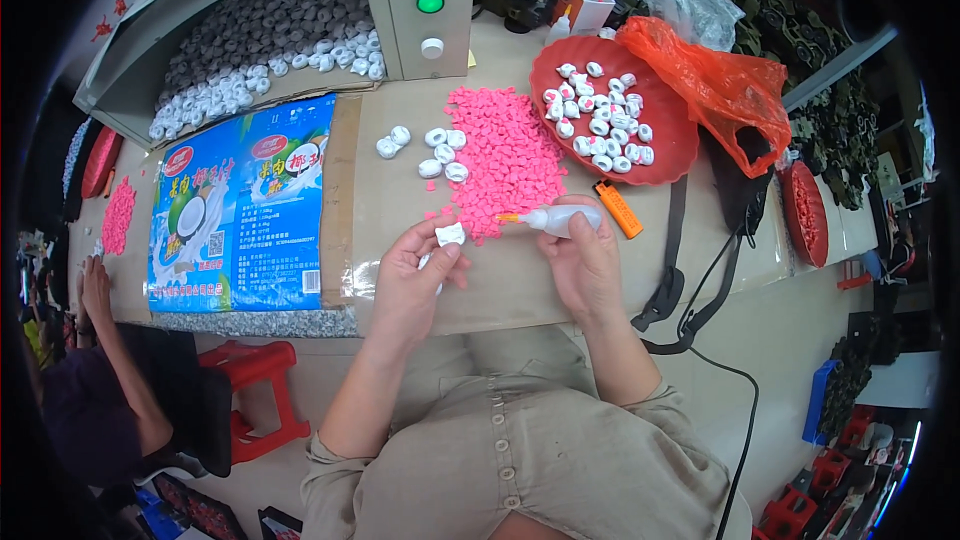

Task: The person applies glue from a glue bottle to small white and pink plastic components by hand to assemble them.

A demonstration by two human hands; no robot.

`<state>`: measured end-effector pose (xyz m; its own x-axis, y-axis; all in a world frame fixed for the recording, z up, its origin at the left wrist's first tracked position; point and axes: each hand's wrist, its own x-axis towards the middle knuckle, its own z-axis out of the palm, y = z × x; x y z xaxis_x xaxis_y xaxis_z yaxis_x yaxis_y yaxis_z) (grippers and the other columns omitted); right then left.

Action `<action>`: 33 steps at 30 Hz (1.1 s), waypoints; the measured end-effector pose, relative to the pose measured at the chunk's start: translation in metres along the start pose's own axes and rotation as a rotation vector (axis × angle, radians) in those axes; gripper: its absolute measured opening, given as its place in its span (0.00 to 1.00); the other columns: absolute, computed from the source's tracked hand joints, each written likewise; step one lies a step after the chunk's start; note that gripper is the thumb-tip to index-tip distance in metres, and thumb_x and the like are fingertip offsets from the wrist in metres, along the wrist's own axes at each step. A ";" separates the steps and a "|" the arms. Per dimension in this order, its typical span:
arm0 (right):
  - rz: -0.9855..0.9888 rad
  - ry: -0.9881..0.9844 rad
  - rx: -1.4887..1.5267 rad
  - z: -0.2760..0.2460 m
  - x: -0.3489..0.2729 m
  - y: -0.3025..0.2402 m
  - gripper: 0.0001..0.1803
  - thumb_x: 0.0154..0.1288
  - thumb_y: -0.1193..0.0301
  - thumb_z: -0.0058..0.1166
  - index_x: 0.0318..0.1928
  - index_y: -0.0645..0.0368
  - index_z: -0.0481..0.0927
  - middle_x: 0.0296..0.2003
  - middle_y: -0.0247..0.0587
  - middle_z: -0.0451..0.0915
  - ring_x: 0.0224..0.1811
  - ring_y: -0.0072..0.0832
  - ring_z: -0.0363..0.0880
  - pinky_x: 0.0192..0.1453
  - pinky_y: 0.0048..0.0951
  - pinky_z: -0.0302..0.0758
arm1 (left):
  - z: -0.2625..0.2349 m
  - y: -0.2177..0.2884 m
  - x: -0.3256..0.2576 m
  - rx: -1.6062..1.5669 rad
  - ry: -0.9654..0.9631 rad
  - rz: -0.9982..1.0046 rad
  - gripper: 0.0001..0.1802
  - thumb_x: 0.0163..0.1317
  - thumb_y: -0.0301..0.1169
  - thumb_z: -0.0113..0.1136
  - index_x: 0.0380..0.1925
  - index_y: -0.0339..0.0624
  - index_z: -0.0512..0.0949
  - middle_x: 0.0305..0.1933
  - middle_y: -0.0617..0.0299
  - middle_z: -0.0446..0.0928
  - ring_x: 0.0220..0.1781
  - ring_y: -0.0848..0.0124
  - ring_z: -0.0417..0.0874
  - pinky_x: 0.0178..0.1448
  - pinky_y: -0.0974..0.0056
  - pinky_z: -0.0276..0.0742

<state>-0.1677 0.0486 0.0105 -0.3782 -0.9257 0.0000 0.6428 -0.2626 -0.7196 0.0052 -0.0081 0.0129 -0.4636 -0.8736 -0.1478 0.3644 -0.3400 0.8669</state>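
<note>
My left hand (408, 278) is closed on a small white moulded piece (451, 234), held up between thumb and fingers. A second white bit shows lower, by the fingers. My right hand (588, 270) grips a small translucent squeeze bottle (560, 219), tipped sideways, its thin orange nozzle pointing left toward the white piece but apart from it. Just beyond both hands spreads a heap of small pink pieces (505, 145). Several round white pieces (445, 153) lie along its left side. An orange lighter (618, 208) rests right of the bottle.
A red scalloped plate (672, 145) holds several white-and-pink pieces, with a red plastic bag (725, 90) over its far edge. A wide bin (130, 80) of white pieces stands far left, behind blue printed cardboard (235, 205). Black straps (665, 290) hang over the front edge. Another person's hand (95, 290) is far left.
</note>
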 end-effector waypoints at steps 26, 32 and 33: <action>-0.434 -0.252 -0.674 -0.002 -0.007 0.015 0.12 0.55 0.74 0.50 0.38 0.63 0.64 0.33 0.40 0.66 0.32 0.24 0.64 0.36 0.22 0.64 | 0.007 -0.011 -0.002 0.184 0.036 0.057 0.13 0.53 0.17 0.50 0.41 0.31 0.68 0.34 0.60 0.72 0.36 0.77 0.75 0.39 0.72 0.75; -0.443 -0.259 -0.682 -0.002 -0.007 0.015 0.12 0.55 0.73 0.50 0.38 0.62 0.64 0.33 0.40 0.66 0.32 0.23 0.64 0.36 0.22 0.64 | 0.006 -0.011 -0.001 0.191 0.030 0.050 0.14 0.53 0.17 0.49 0.41 0.31 0.68 0.34 0.60 0.72 0.37 0.77 0.75 0.39 0.72 0.76; -0.436 -0.258 -0.676 -0.002 -0.007 0.015 0.12 0.55 0.73 0.50 0.38 0.62 0.64 0.33 0.40 0.66 0.32 0.23 0.64 0.36 0.22 0.64 | 0.006 -0.011 -0.001 0.197 0.035 0.045 0.14 0.53 0.17 0.49 0.41 0.31 0.68 0.34 0.60 0.72 0.37 0.76 0.75 0.39 0.72 0.76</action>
<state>-0.1564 0.0513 -0.0019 -0.2833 -0.8338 0.4739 -0.0940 -0.4676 -0.8789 -0.0033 -0.0011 0.0067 -0.4209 -0.8992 -0.1199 0.2181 -0.2286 0.9488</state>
